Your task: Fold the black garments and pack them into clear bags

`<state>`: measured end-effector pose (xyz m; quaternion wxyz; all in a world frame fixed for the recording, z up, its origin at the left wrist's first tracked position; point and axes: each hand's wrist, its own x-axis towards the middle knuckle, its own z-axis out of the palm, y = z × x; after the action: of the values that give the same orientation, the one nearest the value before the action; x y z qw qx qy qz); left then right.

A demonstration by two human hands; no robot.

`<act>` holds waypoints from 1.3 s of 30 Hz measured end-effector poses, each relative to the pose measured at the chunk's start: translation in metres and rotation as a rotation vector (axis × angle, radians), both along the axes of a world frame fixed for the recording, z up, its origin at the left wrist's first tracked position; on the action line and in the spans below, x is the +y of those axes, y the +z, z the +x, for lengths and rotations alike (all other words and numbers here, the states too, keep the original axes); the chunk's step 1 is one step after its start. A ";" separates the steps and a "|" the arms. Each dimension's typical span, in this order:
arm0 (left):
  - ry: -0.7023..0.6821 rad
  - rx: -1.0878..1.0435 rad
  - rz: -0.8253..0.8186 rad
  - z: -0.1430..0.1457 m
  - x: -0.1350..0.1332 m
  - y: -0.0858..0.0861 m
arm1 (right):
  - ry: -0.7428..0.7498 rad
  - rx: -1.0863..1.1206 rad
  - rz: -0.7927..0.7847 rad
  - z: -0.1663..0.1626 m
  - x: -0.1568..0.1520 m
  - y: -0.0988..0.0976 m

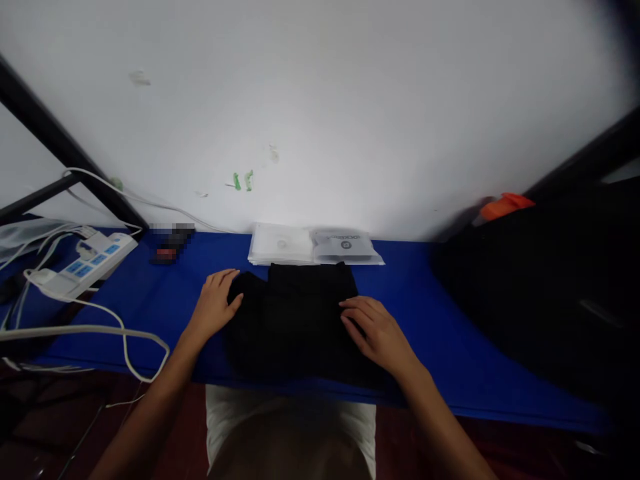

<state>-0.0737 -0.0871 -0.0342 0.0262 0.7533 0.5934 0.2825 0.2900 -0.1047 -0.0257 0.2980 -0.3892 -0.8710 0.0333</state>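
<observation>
The left hand (214, 305), thumb spread from its fingers, touches the folded soft black cloth (307, 313). The right hand (377, 331) is on the cloth's other side. Just behind sit flat white plastic packets (283, 245) and a flat grey plastic packet (346, 248), all on a blue table (410, 280).

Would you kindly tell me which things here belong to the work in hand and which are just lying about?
In hand:
black cloth, with the left hand and right hand at its edges
perhaps the flat packets behind it

Apparently lying about:
power strip
white cable
orange item
</observation>
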 end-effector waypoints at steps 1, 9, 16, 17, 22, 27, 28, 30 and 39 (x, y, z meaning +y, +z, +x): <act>-0.007 -0.005 -0.006 -0.003 0.003 0.001 | 0.008 0.002 -0.004 -0.005 0.002 0.000; -0.073 -0.104 -0.055 -0.012 -0.006 -0.001 | 0.020 -0.021 -0.076 -0.017 0.009 -0.015; 0.005 -0.099 -0.056 -0.012 0.000 -0.012 | 0.007 0.009 -0.113 -0.015 0.007 -0.022; 0.009 -0.102 -0.033 -0.011 -0.001 -0.010 | 0.007 0.012 -0.113 -0.015 0.006 -0.023; -0.110 -0.140 0.004 -0.011 -0.017 0.009 | 0.003 0.020 -0.118 -0.014 0.006 -0.024; -0.337 -0.106 -0.139 -0.018 -0.037 0.021 | 0.001 0.034 -0.132 -0.015 0.006 -0.025; -0.363 -0.091 -0.179 -0.019 -0.039 0.021 | 0.002 0.036 -0.135 -0.015 0.006 -0.025; -0.384 -0.072 -0.243 -0.022 -0.041 0.018 | 0.003 0.039 -0.140 -0.015 0.006 -0.026; -0.096 -0.010 -0.259 -0.024 -0.043 -0.003 | -0.002 0.038 -0.141 -0.013 0.005 -0.027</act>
<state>-0.0979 -0.1300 -0.0369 0.1393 0.7699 0.5879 0.2056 0.2772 -0.0996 -0.0530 0.2864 -0.4092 -0.8603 0.1016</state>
